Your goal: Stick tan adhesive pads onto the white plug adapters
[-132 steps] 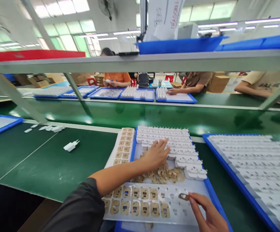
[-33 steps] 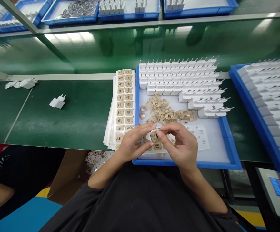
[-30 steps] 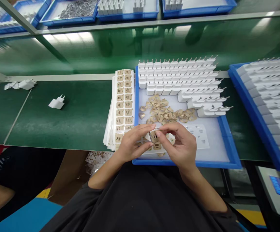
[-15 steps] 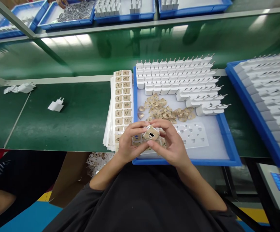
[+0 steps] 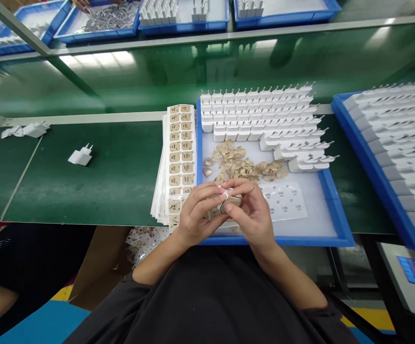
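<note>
Over the near edge of a blue tray (image 5: 336, 210), my left hand (image 5: 198, 215) and my right hand (image 5: 252, 212) both grip a small white charger (image 5: 232, 203) with a tan face. My right thumb lies on that face, and the fingers hide much of the charger. Behind my hands in the tray lies a heap of tan pieces (image 5: 241, 165). Rows of white plug chargers (image 5: 257, 112) stand beyond it, prongs up. A clear sheet (image 5: 286, 200) rests right of my hands. Sheets of tan stickers (image 5: 175, 155) are stacked left of the tray.
Another blue tray (image 5: 368, 157) full of chargers stands at the right. A lone charger (image 5: 81, 155) lies on the green bench (image 5: 121, 191) at left. More trays (image 5: 182, 28) sit on the upper shelf, with a person's hand (image 5: 81, 5) there. A cardboard box (image 5: 100, 263) is below.
The charger has been turned and tilted between my hands, so its slotted face no longer shows fully. My right thumb now covers part of it. The left fingers have moved closer over its top.
</note>
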Motion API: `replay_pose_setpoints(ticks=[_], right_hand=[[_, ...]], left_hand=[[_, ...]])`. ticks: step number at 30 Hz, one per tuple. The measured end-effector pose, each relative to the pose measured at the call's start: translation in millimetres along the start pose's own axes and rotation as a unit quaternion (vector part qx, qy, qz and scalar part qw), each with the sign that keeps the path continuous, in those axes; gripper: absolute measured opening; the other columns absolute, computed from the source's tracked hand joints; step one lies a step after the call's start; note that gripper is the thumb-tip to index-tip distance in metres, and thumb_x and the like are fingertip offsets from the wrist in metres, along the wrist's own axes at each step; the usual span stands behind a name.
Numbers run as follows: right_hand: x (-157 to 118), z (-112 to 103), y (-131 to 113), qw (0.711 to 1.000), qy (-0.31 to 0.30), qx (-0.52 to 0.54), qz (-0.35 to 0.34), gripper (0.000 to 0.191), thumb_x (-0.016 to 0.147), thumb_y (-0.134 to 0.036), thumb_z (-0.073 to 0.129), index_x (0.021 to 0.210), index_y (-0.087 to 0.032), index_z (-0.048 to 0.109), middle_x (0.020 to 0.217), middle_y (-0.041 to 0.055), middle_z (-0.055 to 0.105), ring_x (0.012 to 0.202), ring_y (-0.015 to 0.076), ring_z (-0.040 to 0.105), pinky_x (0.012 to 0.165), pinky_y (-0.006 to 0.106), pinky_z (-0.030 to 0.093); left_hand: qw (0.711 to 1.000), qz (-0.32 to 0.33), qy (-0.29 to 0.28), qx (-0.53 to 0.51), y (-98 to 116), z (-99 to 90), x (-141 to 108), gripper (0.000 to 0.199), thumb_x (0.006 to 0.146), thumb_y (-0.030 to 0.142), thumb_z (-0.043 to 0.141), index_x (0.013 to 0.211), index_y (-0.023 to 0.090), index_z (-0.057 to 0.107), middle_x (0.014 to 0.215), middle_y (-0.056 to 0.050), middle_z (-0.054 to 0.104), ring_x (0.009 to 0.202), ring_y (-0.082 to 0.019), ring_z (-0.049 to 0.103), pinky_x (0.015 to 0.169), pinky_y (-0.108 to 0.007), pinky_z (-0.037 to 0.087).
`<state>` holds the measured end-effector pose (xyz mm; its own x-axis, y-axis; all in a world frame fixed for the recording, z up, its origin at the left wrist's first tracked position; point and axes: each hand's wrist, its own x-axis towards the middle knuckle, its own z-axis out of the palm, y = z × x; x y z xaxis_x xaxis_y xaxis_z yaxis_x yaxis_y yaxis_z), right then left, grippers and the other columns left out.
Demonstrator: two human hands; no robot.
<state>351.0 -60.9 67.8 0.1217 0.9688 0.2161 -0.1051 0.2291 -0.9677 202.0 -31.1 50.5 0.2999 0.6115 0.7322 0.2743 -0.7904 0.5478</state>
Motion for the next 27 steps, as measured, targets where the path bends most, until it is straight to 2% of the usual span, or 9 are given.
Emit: replay_pose_setpoints(ticks=[6, 10, 13, 15, 17, 19, 23, 25, 27], right_hand=[[-0.1, 6.0, 3.0, 0.999, 0.017, 0.04, -0.018, 0.009, 0.088, -0.018, 0.066, 0.089, -0.028, 0.065, 0.102, 0.0021, 0.068, 0.103, 0.0185, 0.066, 0.088, 0.035, 0.055], [-0.5, -0.6, 6.3, 0.998, 0.017, 0.052, 0.009, 0.006, 0.09, -0.022, 0.063, 0.088, -0.027, 0.067, 0.103, 0.0036, 0.071, 0.103, 0.021, 0.068, 0.093, 0.041, 0.056], [2.5, -16.2, 3.7, 0.997, -0.048, 0.043, 0.033, 0.01, 0.092, -0.022, 0.062, 0.095, -0.027, 0.07, 0.11, 0.004, 0.072, 0.112, 0.0225, 0.068, 0.099, 0.043, 0.055], [6.6, -27.0, -1.8, 0.995, -0.099, -0.006, 0.034, 0.015, 0.092, -0.023, 0.064, 0.105, -0.028, 0.071, 0.114, 0.0043, 0.073, 0.121, 0.0241, 0.065, 0.105, 0.046, 0.052], [10.9, -34.0, -8.6, 0.989, -0.116, -0.087, 0.003, 0.019, 0.092, -0.023, 0.066, 0.11, -0.029, 0.07, 0.112, 0.0046, 0.075, 0.122, 0.0249, 0.065, 0.108, 0.048, 0.05], [13.9, -36.1, -14.4, 0.977, -0.106, -0.172, -0.063, 0.017, 0.092, -0.02, 0.066, 0.106, -0.029, 0.069, 0.106, 0.0043, 0.075, 0.112, 0.0245, 0.068, 0.104, 0.048, 0.052], [12.3, -33.6, -18.6, 0.928, -0.118, -0.278, -0.219, 0.016, 0.088, -0.015, 0.068, 0.095, -0.029, 0.069, 0.099, 0.0036, 0.075, 0.095, 0.0238, 0.071, 0.088, 0.044, 0.058], [9.7, -33.0, -18.0, 0.922, -0.124, -0.283, -0.233, 0.017, 0.088, -0.014, 0.069, 0.096, -0.029, 0.068, 0.098, 0.0034, 0.075, 0.094, 0.0234, 0.071, 0.087, 0.044, 0.058], [8.6, -32.9, -17.0, 0.942, -0.094, -0.267, -0.181, 0.017, 0.09, -0.015, 0.067, 0.101, -0.028, 0.068, 0.099, 0.0042, 0.074, 0.096, 0.0222, 0.07, 0.085, 0.041, 0.059]], left_hand=[[0.999, 0.036, 0.003, 0.018, 0.7, -1.4, 0.1, 0.046, 0.086, 0.019, 0.077, 0.127, 0.019, 0.057, 0.115, -0.01, 0.069, 0.117, -0.025, 0.067, 0.098, -0.044, 0.061], [0.999, 0.028, -0.003, 0.019, -0.7, -2.9, -0.6, 0.051, 0.084, 0.02, 0.079, 0.129, 0.022, 0.056, 0.115, -0.009, 0.07, 0.117, -0.025, 0.067, 0.096, -0.044, 0.062], [1.0, 0.008, -0.015, -0.015, -2.4, -4.0, -1.4, 0.053, 0.083, 0.022, 0.08, 0.131, 0.021, 0.056, 0.115, -0.011, 0.07, 0.116, -0.026, 0.069, 0.098, -0.045, 0.061], [0.999, 0.0, -0.031, -0.039, -3.0, -4.8, -2.2, 0.054, 0.084, 0.023, 0.08, 0.132, 0.019, 0.056, 0.116, -0.013, 0.07, 0.114, -0.026, 0.07, 0.098, -0.045, 0.061], [0.997, -0.001, -0.051, -0.051, -3.0, -5.8, -3.0, 0.053, 0.086, 0.024, 0.078, 0.134, 0.018, 0.056, 0.117, -0.014, 0.071, 0.115, -0.026, 0.07, 0.098, -0.045, 0.061], [0.996, -0.005, -0.07, -0.054, -2.6, -7.2, -4.0, 0.052, 0.087, 0.026, 0.076, 0.135, 0.019, 0.057, 0.119, -0.014, 0.071, 0.115, -0.025, 0.07, 0.098, -0.043, 0.061], [0.994, -0.068, -0.077, -0.042, -3.4, -12.5, -5.8, 0.049, 0.087, 0.032, 0.077, 0.131, 0.019, 0.061, 0.118, -0.013, 0.073, 0.11, -0.023, 0.072, 0.095, -0.037, 0.062], [0.992, -0.101, -0.071, -0.039, -4.3, -15.5, -5.8, 0.047, 0.087, 0.033, 0.077, 0.129, 0.019, 0.062, 0.117, -0.013, 0.073, 0.11, -0.023, 0.072, 0.094, -0.036, 0.062], [0.992, -0.096, -0.074, -0.042, -4.8, -17.4, -4.8, 0.047, 0.086, 0.03, 0.078, 0.128, 0.019, 0.063, 0.118, -0.013, 0.073, 0.111, -0.023, 0.072, 0.095, -0.036, 0.062]])
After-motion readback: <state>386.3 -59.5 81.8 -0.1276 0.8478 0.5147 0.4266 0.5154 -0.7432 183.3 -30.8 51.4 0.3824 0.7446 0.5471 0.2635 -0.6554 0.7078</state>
